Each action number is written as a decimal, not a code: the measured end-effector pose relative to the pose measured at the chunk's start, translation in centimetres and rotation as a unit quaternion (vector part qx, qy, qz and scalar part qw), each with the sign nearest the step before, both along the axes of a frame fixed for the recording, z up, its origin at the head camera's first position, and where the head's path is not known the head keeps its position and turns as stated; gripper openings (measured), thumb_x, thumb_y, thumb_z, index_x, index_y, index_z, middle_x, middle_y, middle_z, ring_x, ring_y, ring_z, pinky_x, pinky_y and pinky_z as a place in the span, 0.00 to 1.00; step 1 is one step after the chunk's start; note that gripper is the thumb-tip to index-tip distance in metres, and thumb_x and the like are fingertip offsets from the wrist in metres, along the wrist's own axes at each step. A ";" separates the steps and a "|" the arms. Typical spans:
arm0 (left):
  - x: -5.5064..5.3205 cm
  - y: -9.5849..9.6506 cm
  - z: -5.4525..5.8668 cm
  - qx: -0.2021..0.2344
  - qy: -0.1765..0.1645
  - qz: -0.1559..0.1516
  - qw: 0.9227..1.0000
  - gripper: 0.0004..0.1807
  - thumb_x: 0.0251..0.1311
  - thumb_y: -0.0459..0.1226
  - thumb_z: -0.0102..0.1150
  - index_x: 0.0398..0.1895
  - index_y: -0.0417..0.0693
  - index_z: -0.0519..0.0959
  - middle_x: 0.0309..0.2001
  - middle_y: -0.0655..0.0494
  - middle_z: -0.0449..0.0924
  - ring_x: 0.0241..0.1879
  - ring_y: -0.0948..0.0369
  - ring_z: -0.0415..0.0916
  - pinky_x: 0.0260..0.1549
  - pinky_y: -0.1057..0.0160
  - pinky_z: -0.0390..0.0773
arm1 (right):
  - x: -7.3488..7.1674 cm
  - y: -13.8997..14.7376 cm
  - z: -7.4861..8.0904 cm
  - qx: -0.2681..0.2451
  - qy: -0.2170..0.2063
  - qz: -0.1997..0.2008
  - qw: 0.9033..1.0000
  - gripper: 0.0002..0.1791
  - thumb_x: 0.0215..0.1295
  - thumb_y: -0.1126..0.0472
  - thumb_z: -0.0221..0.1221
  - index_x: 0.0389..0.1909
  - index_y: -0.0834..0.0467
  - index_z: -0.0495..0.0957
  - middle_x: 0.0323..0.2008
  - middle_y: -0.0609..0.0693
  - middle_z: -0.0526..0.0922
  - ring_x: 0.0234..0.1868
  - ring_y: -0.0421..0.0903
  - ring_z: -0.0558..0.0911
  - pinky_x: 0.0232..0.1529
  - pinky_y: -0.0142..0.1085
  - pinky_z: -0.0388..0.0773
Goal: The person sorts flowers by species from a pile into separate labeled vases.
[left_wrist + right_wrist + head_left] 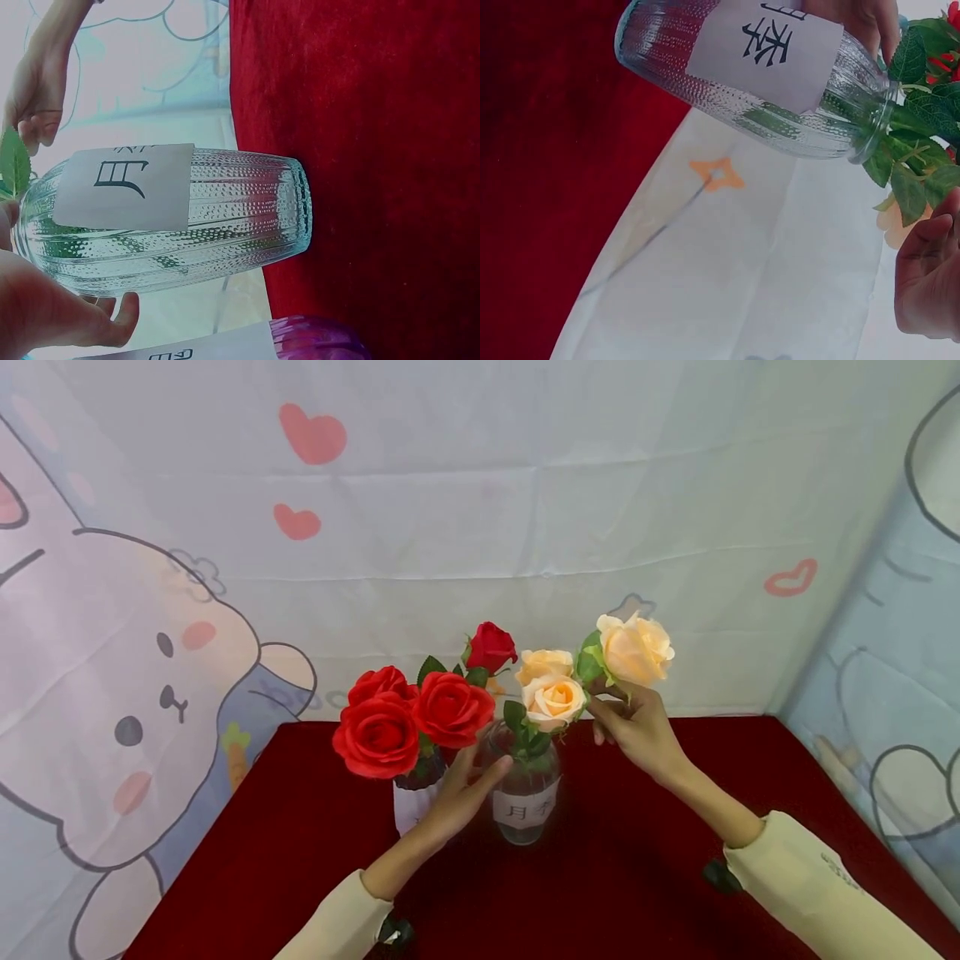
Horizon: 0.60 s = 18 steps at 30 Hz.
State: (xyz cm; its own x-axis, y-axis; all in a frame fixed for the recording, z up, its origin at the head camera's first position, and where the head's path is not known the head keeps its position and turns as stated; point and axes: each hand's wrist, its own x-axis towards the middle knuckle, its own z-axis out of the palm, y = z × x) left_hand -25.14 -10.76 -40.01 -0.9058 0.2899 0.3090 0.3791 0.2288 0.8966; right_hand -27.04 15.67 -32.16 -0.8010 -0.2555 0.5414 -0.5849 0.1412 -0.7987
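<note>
A clear glass vase (pixel 522 822) with a white paper label (pixel 127 187) stands on the red cloth, holding peach roses (pixel 555 700) with green leaves. My left hand (pixel 459 795) grips it near the neck from the left, thumb in front; some of the fingers are hidden behind the glass. To the right of the vase mouth, my right hand (pixel 637 727) pinches a peach rose (pixel 637 647) just under its bloom. The stem is mostly hidden. In the right wrist view, the curled fingers (pixel 930 247) are close to the leaves (pixel 911 184) at the vase mouth.
Left of the glass vase is a purple vase (pixel 315 339) with a white label, bearing several red roses (pixel 378 735), behind my left hand. A dark red cloth (pixel 600 893) covers the table. A printed curtain (pixel 450 527) with hearts and cartoon animals hangs behind and at both sides.
</note>
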 end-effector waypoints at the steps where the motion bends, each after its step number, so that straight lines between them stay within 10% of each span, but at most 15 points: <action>1: 0.0 0.0 0.0 0.000 0.000 0.000 1.000 0.35 0.76 0.46 0.50 0.82 0.61 0.51 0.83 0.52 0.48 0.81 0.50 0.46 0.68 0.39 0.67 | 0.0 -0.1 0.0 0.004 -0.001 -0.002 1.000 0.06 0.74 0.70 0.56 0.45 0.70 0.76 0.18 0.42 0.79 0.16 0.38 0.74 0.20 0.29 0.69; 18: 0.1 0.0 0.1 0.000 -0.006 0.002 1.000 0.36 0.76 0.46 0.51 0.82 0.59 0.51 0.82 0.52 0.49 0.80 0.48 0.48 0.68 0.39 0.67 | -0.5 -2.3 -3.0 0.048 0.067 0.012 0.997 0.15 0.68 0.74 0.61 0.53 0.65 0.74 0.18 0.54 0.78 0.14 0.38 0.73 0.18 0.31 0.67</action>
State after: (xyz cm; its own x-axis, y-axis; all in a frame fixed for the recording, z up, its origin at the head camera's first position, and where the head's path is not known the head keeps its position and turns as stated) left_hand -25.03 -10.80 -39.92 -0.9106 0.2856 0.2986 0.3676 0.2300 0.9011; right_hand -27.55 13.34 -35.18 -0.7167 -0.3291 0.6149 -0.6891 0.1988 -0.6968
